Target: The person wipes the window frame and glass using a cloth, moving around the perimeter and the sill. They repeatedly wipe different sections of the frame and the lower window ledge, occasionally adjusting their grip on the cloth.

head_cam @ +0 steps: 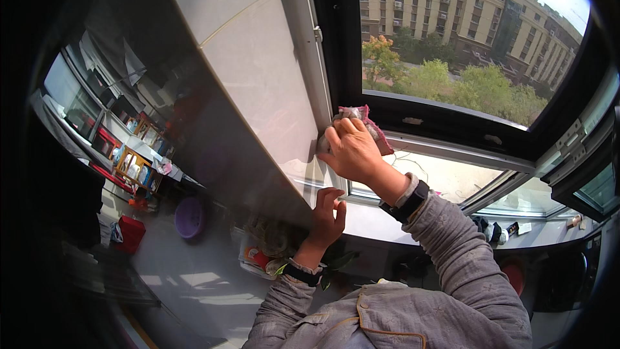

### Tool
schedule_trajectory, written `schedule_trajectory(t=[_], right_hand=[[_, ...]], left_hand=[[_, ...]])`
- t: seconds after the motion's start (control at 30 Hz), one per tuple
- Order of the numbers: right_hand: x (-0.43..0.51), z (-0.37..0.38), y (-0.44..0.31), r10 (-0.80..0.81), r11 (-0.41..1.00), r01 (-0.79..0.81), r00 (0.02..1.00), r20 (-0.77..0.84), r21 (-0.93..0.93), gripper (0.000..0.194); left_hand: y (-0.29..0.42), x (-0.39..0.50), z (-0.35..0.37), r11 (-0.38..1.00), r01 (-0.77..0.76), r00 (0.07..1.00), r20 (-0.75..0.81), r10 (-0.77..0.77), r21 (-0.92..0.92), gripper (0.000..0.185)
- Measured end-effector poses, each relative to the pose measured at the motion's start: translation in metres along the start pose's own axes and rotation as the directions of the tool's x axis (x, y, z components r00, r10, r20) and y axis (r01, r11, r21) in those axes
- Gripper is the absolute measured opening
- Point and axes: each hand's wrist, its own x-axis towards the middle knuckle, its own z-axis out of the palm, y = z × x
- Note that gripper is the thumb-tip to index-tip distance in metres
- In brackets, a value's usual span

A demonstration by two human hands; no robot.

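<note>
My right hand [352, 149] grips a damp-looking cleaning cloth [373, 131] with a pink edge. The cloth is pressed into the lower corner of the window, where the black sash frame [411, 123] meets the white side frame [310, 43]. Lower down, my left hand [329, 215] holds nothing, its fingers curled but apart. It is close to the corner of the tiled wall [252, 53], above the white windowsill [373, 220]; whether it touches either I cannot tell. Both wrists wear dark bands.
A hinged sash [588, 169] stands at right. Small items, among them a dark cloth [493, 231], lie along the sill. On the floor at left are a purple basin [190, 218] and a red box [130, 234]. A potted plant's leaves [334, 264] show below the sill.
</note>
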Motion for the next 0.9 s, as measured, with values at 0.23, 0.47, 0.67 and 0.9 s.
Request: schedule_trajectory(t=[0.23,0.47,0.67,0.9], right_hand=[[-0.040,-0.013,0.022,0.026,0.971,-0.053,0.993,-0.119,-0.232,0.018],[-0.151,-0.121,0.078,0.224,0.916,-0.270,0.958,-0.180,-0.296,0.022],[-0.253,-0.196,0.130,0.396,0.752,-0.494,0.868,-0.300,-0.436,0.027],[-0.166,-0.103,0.087,0.302,0.932,-0.346,0.904,-0.304,-0.105,0.028]], left_hand=[[0.009,0.001,0.026,0.997,0.056,0.998,0.047,-0.053,-0.062,0.023],[0.032,0.029,0.058,0.992,-0.059,0.988,0.133,0.074,-0.114,0.024],[0.036,0.072,0.063,0.973,-0.230,0.973,0.024,0.230,-0.025,0.022],[0.061,0.127,0.091,0.930,-0.344,0.938,0.000,0.347,0.131,0.024]])
